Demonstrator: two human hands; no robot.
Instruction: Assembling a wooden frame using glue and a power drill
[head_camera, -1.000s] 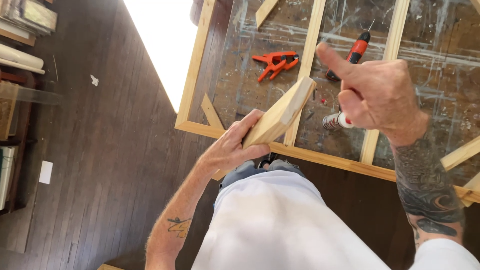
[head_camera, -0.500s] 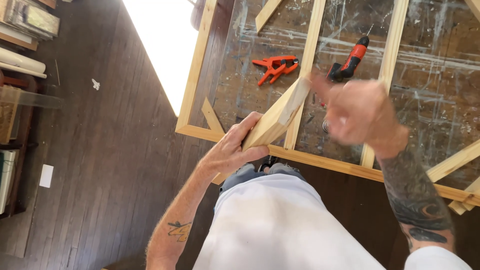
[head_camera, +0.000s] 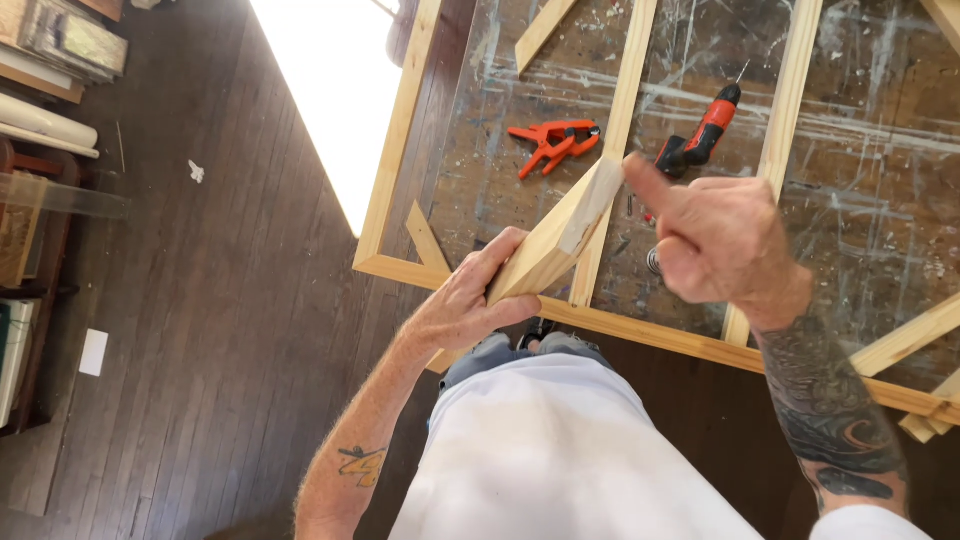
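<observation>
My left hand grips a short pale wooden block by its lower end and holds it tilted above the floor. Its cut upper end points up and to the right. My right hand is curled, with the index fingertip touching that cut end. It holds nothing that I can see. Below both hands lies a large pale wooden frame on a paint-spattered sheet.
An orange clamp and a red and black cordless drill lie on the sheet inside the frame. Dark wooden floorboards spread to the left, with a bright patch of sunlight. Stacked boards and canvases stand along the left edge.
My right hand has moved left from beside the block until its fingertip meets the block's cut end. The left hand and block have stayed almost still.
</observation>
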